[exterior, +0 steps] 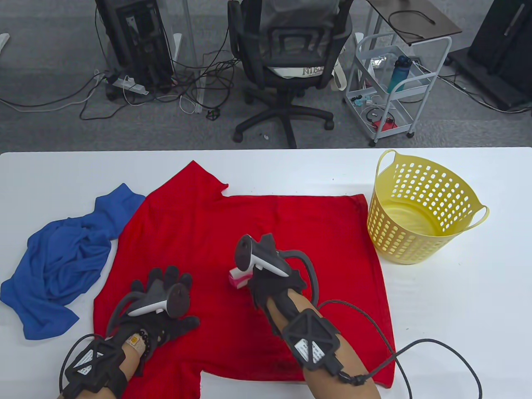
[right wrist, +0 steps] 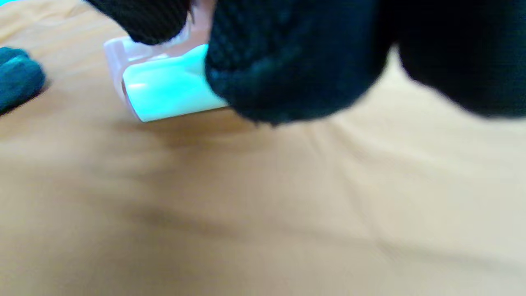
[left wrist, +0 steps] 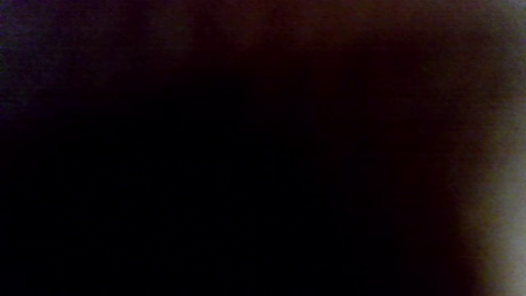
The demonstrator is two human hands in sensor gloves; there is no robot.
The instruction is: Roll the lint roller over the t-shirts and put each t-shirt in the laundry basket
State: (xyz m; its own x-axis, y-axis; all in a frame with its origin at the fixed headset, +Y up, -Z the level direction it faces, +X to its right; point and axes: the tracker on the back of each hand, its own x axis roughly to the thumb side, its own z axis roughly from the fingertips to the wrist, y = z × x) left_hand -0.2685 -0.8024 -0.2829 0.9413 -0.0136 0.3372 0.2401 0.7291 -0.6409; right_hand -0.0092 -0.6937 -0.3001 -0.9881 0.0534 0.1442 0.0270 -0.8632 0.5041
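Observation:
A red t-shirt (exterior: 249, 224) lies spread flat across the middle of the table. My right hand (exterior: 266, 282) grips a pink and white lint roller (exterior: 239, 278) and holds it down on the shirt's middle. In the right wrist view the roller (right wrist: 164, 86) lies against the cloth (right wrist: 263, 197), which looks orange there, under my gloved fingers (right wrist: 287, 61). My left hand (exterior: 166, 295) rests flat on the shirt's lower left with its fingers spread. A crumpled blue t-shirt (exterior: 62, 262) lies at the left. The yellow laundry basket (exterior: 419, 208) stands at the right and looks empty. The left wrist view is almost black.
Beyond the table's far edge stand an office chair (exterior: 286, 58), a white wire trolley (exterior: 390, 83) and cables on the floor. Bare white table (exterior: 457, 311) shows to the right of the red shirt, below the basket.

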